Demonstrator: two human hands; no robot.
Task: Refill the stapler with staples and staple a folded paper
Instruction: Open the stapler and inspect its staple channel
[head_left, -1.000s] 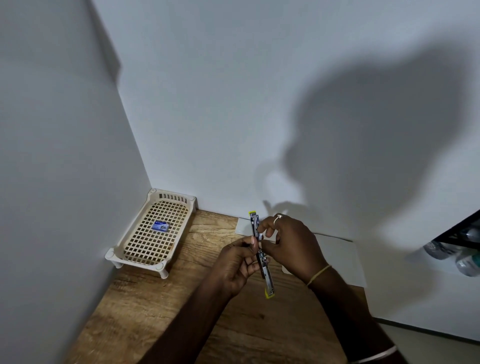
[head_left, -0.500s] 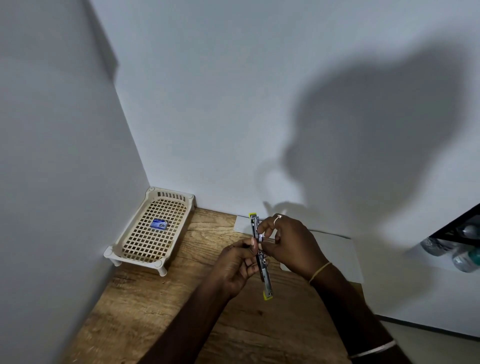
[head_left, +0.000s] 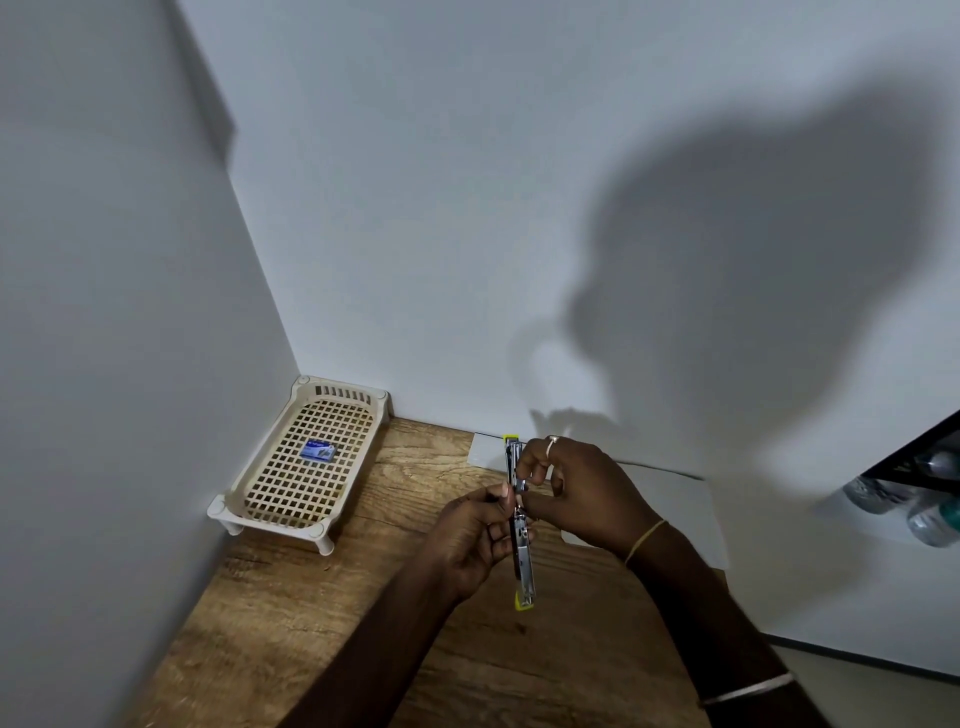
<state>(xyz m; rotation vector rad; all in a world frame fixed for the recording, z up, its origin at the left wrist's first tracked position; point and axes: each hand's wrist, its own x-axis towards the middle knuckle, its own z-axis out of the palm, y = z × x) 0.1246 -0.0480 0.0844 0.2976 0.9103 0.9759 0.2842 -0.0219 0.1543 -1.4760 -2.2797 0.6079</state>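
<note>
Left hand (head_left: 467, 535) and right hand (head_left: 587, 499) grip opened stapler (head_left: 523, 556), centre frame: refill underway. Staple box (head_left: 318, 450) in tray (head_left: 343, 391); paper (head_left: 675, 499) unstapled.

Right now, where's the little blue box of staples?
In the head view the staple box lies at left, inside the cream lattice tray in the corner where the walls meet, well left of the stapler.

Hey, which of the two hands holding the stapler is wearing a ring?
The right hand: a silver ring sits on a finger near the far end of the stapler. The left hand shows no ring.
</note>
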